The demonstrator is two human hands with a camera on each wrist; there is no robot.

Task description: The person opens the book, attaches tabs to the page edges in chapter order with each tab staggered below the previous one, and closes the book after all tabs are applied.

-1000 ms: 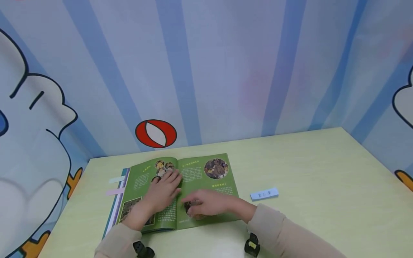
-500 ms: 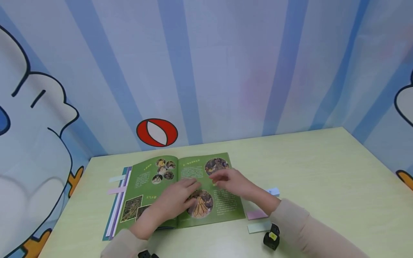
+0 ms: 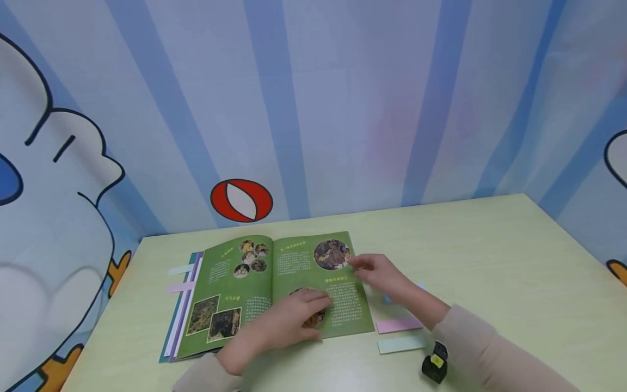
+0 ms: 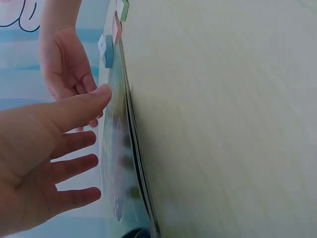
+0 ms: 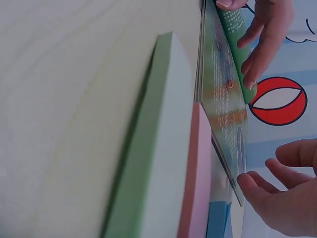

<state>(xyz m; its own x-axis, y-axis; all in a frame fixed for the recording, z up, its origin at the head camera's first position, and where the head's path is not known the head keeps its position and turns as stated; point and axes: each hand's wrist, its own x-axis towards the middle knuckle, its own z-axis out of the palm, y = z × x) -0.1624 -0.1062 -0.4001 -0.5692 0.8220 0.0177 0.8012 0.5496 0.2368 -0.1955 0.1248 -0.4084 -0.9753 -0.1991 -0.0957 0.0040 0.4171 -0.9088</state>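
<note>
An open book [image 3: 283, 280] with green pages and round photos lies on the table. My left hand [image 3: 291, 321] is over the lower part of its right page, covering part of a round photo; its fingers look straight and apart in the left wrist view. At the book's right edge, beside the upper photo, is my right hand [image 3: 379, 272], its fingers loosely bent with nothing visible between them. Whether its fingertips touch the page, I cannot tell. Below the right forearm lie a pink sticky-note pad [image 3: 398, 325] and a pale green pad [image 3: 401, 344]. A blue pad [image 5: 217, 220] is mostly hidden by that arm in the head view.
A pale blue paper tab [image 3: 180, 269] and a pink tab [image 3: 180, 288] stick out from the book's left edge. The pale table [image 3: 480, 261] meets a blue striped wall covering [image 3: 343, 136] with cartoon figures at the back and sides.
Both hands have moved right: the left from the left page by the spine to the right page, the right from the lower right page to the book's right edge. The pink and green pads now show.
</note>
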